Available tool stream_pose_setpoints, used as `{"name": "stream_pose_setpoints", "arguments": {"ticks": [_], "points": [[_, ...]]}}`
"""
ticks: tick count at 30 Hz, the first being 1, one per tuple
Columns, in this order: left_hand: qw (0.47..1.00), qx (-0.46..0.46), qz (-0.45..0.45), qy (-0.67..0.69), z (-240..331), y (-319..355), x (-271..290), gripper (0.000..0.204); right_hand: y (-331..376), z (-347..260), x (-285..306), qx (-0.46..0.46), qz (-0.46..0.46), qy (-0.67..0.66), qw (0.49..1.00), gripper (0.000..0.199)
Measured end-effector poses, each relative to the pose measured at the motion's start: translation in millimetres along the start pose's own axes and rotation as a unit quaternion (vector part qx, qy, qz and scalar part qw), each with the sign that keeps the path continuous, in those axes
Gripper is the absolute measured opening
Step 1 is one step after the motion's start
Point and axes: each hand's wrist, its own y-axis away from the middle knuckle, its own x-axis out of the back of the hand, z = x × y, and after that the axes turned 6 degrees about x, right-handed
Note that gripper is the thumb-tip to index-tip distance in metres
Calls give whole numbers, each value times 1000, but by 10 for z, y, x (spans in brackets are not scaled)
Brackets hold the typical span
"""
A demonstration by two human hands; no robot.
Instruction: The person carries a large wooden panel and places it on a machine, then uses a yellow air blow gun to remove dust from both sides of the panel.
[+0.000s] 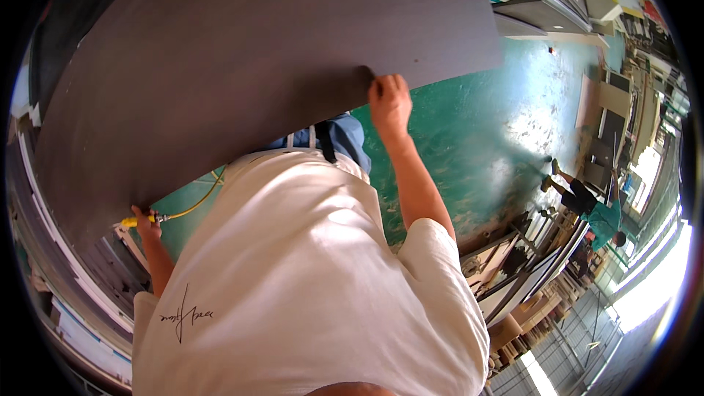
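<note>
A large dark brown panel (271,37) lies in front of me, its near edge against my waist. My right hand (391,106) is closed at the panel's near edge, right of my body. A small dark shape (365,73) shows by its fingertips; I cannot tell whether it is a held thing or partly shadow. At the panel's near left corner, my left hand (149,224) is wrapped round a yellow air blow gun (130,222). From its fitting a yellow hose (196,210) curves back toward my waist and drops behind the panel.
The green floor (462,132) stretches away to the right. Stacked boards (110,257) stand close on the left. More panels (524,15) lean at the far right. A person in a green top (603,221) walks at the right, near racks and piles of boards (546,282).
</note>
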Motion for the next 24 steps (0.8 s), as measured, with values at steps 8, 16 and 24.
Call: {"name": "stream_pose_setpoints", "arguments": {"ticks": [8,16,24], "points": [[999,-42,7,26,-511,1018,-1236,39,-734,2777,1179,-160,41,137,977,12],[997,-14,80,7,-1347,2692,-3004,48,-1952,2493,927,-5,-19,-65,998,10],[990,-43,109,-74,-1592,3139,-3444,53,-2859,-578,-1390,320,-199,-217,900,10]]}}
